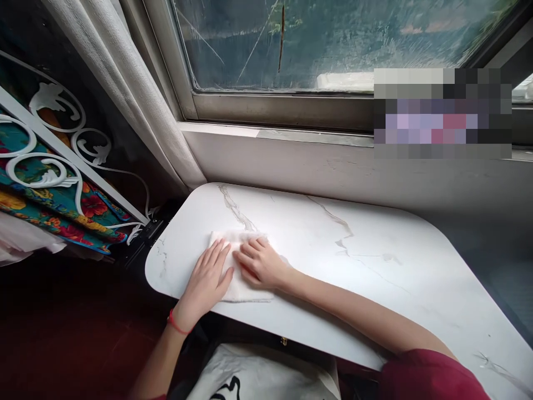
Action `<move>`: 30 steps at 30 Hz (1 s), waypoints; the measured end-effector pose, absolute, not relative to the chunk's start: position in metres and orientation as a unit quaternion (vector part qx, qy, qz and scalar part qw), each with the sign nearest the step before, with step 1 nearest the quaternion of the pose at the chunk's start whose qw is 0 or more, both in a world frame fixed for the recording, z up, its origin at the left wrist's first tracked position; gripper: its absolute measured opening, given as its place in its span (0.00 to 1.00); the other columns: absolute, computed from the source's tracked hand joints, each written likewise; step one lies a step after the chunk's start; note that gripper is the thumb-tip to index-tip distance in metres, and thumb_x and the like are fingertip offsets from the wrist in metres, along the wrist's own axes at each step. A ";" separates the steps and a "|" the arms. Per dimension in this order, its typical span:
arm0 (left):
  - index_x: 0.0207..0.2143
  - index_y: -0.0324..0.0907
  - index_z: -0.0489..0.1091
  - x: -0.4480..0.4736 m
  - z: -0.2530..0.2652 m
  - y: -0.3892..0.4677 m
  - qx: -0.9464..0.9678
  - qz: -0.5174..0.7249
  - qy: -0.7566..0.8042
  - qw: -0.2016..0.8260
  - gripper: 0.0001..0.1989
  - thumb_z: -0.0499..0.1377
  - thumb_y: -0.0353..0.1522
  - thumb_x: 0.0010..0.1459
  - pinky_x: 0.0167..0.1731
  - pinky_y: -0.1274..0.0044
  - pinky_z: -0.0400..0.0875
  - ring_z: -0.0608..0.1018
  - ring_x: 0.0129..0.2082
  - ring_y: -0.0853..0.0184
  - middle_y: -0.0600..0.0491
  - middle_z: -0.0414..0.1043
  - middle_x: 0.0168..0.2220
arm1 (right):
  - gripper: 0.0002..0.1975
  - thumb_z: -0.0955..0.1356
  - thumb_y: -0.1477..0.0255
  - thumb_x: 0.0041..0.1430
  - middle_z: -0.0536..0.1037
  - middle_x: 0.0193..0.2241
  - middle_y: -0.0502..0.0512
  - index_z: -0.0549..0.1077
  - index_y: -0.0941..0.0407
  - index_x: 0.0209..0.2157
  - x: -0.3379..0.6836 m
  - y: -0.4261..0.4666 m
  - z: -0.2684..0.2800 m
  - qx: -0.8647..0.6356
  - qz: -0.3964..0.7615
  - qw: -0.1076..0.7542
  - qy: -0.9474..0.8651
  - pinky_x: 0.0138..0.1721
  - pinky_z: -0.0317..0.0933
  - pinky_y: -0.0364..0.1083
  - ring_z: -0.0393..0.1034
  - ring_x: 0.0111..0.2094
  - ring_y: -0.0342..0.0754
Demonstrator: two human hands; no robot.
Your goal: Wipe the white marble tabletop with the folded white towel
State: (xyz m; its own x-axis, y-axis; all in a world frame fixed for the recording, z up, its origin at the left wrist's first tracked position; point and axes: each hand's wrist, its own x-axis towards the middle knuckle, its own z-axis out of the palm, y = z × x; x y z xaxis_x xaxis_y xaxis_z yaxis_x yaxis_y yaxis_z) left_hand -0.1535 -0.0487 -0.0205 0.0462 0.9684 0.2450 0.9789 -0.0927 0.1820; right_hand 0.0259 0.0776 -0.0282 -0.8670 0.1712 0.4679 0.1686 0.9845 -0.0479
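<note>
White cloth lies spread on the tabletop, close to its near edge and toward its left end, beneath both hands. The left hand rests palm down on the cloth's left part, its fingers straight and fairly close together, with the thumb held apart. The right hand presses on the cloth with bent fingers (whether they pinch a fold, I cannot tell). A red bracelet circles the left wrist, and a maroon sleeve covers the right upper arm. The tabletop is white with grey-brown veins and rounded corners. Beyond it stand a pale wall and a window, beside a light curtain; at far left, white scrollwork crosses flowered fabric.
</note>
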 end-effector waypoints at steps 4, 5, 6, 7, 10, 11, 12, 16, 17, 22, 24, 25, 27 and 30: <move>0.72 0.45 0.51 -0.142 -0.028 -0.077 -0.680 -0.202 -0.705 0.023 0.28 0.47 0.40 0.72 0.69 0.59 0.61 0.62 0.71 0.56 0.44 0.59 0.70 | 0.14 0.61 0.68 0.65 0.72 0.34 0.59 0.75 0.60 0.43 0.023 0.055 -0.031 -0.059 0.013 0.253 -0.966 0.38 0.54 0.52 0.58 0.34 0.52; 0.72 0.45 0.49 -0.138 -0.030 -0.078 -0.668 -0.216 -0.712 0.032 0.29 0.47 0.39 0.72 0.69 0.57 0.60 0.62 0.71 0.56 0.43 0.59 0.70 | 0.15 0.61 0.68 0.66 0.73 0.35 0.60 0.75 0.61 0.44 0.022 0.051 -0.032 -0.063 0.015 0.254 -0.965 0.38 0.55 0.52 0.59 0.35 0.53; 0.72 0.44 0.48 -0.134 -0.033 -0.078 -0.659 -0.227 -0.716 0.041 0.29 0.47 0.38 0.72 0.69 0.56 0.60 0.63 0.71 0.55 0.42 0.59 0.70 | 0.16 0.61 0.67 0.67 0.74 0.38 0.62 0.74 0.61 0.46 0.021 0.050 -0.032 -0.069 0.018 0.254 -0.965 0.40 0.57 0.53 0.60 0.37 0.54; 0.72 0.44 0.47 -0.131 -0.034 -0.075 -0.655 -0.234 -0.717 0.048 0.29 0.47 0.37 0.72 0.69 0.54 0.59 0.62 0.71 0.54 0.41 0.59 0.70 | 0.17 0.61 0.67 0.67 0.75 0.41 0.65 0.74 0.62 0.48 0.021 0.049 -0.033 -0.076 0.021 0.255 -0.964 0.42 0.58 0.54 0.62 0.40 0.56; 0.74 0.42 0.41 -0.127 -0.036 -0.060 -0.667 -0.223 -0.708 0.058 0.32 0.46 0.33 0.71 0.70 0.53 0.57 0.58 0.73 0.53 0.40 0.52 0.73 | 0.20 0.61 0.65 0.69 0.72 0.54 0.75 0.72 0.65 0.53 0.021 0.048 -0.035 -0.091 0.035 0.263 -0.960 0.49 0.60 0.58 0.64 0.52 0.63; 0.75 0.42 0.39 -0.128 -0.035 -0.055 -0.679 -0.211 -0.701 0.059 0.33 0.46 0.31 0.71 0.70 0.53 0.56 0.55 0.74 0.53 0.40 0.50 0.73 | 0.21 0.61 0.65 0.69 0.70 0.57 0.77 0.71 0.66 0.55 0.022 0.048 -0.036 -0.097 0.040 0.263 -0.959 0.51 0.61 0.59 0.63 0.56 0.65; 0.75 0.41 0.37 -0.129 -0.034 -0.050 -0.690 -0.198 -0.694 0.059 0.34 0.45 0.30 0.70 0.70 0.53 0.55 0.54 0.74 0.53 0.41 0.49 0.74 | 0.22 0.62 0.66 0.69 0.69 0.59 0.79 0.70 0.67 0.56 0.022 0.048 -0.036 -0.104 0.044 0.261 -0.959 0.52 0.61 0.60 0.61 0.59 0.67; 0.75 0.39 0.33 -0.137 -0.031 -0.040 -0.722 -0.153 -0.672 0.061 0.35 0.44 0.30 0.70 0.71 0.55 0.54 0.52 0.74 0.53 0.41 0.48 0.74 | 0.25 0.60 0.67 0.71 0.67 0.63 0.80 0.67 0.69 0.61 0.026 0.045 -0.035 -0.136 0.040 0.233 -0.962 0.58 0.62 0.63 0.60 0.65 0.68; 0.75 0.37 0.34 -0.139 -0.030 -0.038 -0.729 -0.143 -0.666 0.061 0.35 0.44 0.31 0.70 0.71 0.55 0.54 0.51 0.74 0.53 0.40 0.47 0.74 | 0.26 0.60 0.68 0.71 0.66 0.64 0.80 0.66 0.70 0.62 0.028 0.044 -0.034 -0.139 0.039 0.226 -0.963 0.60 0.61 0.63 0.60 0.66 0.69; 0.74 0.30 0.42 -0.142 -0.026 -0.027 -0.751 -0.095 -0.651 0.055 0.32 0.43 0.31 0.70 0.71 0.56 0.55 0.50 0.75 0.53 0.37 0.45 0.74 | 0.30 0.60 0.68 0.69 0.61 0.67 0.80 0.61 0.72 0.66 0.033 0.049 -0.031 -0.162 0.061 0.202 -0.964 0.66 0.57 0.64 0.55 0.69 0.68; 0.72 0.28 0.45 -0.142 -0.027 -0.015 -0.752 -0.083 -0.652 0.052 0.32 0.43 0.31 0.70 0.71 0.55 0.54 0.49 0.75 0.52 0.34 0.45 0.74 | 0.30 0.59 0.68 0.69 0.61 0.68 0.79 0.61 0.71 0.66 0.034 0.056 -0.031 -0.177 0.063 0.199 -0.962 0.67 0.56 0.64 0.54 0.70 0.68; 0.72 0.26 0.46 -0.142 -0.027 -0.008 -0.751 -0.080 -0.653 0.049 0.31 0.43 0.31 0.69 0.71 0.55 0.54 0.49 0.75 0.51 0.33 0.46 0.74 | 0.30 0.60 0.68 0.68 0.61 0.68 0.79 0.62 0.71 0.66 0.034 0.061 -0.031 -0.182 0.062 0.199 -0.961 0.67 0.56 0.64 0.54 0.70 0.68; 0.70 0.24 0.48 -0.140 -0.028 0.012 -0.751 -0.075 -0.655 0.041 0.31 0.44 0.31 0.68 0.71 0.54 0.53 0.50 0.74 0.49 0.31 0.47 0.73 | 0.30 0.60 0.68 0.67 0.62 0.67 0.79 0.63 0.72 0.65 0.034 0.074 -0.033 -0.193 0.058 0.199 -0.959 0.68 0.55 0.63 0.55 0.70 0.68; 0.70 0.25 0.50 -0.136 -0.030 0.048 -0.754 -0.075 -0.652 0.028 0.32 0.46 0.32 0.67 0.71 0.54 0.52 0.51 0.74 0.48 0.30 0.48 0.73 | 0.29 0.60 0.68 0.68 0.62 0.67 0.78 0.64 0.71 0.65 0.036 0.101 -0.036 -0.219 0.052 0.204 -0.953 0.67 0.56 0.64 0.56 0.69 0.68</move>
State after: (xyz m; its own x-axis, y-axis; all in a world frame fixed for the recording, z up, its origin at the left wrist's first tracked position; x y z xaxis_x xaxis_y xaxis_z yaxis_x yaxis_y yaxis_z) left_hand -0.1359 0.0483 -0.0302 0.1389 0.9789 0.1500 0.9874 -0.1485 0.0548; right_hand 0.0365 0.1006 -0.0363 -0.8205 0.4387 0.3665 0.3959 0.8986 -0.1894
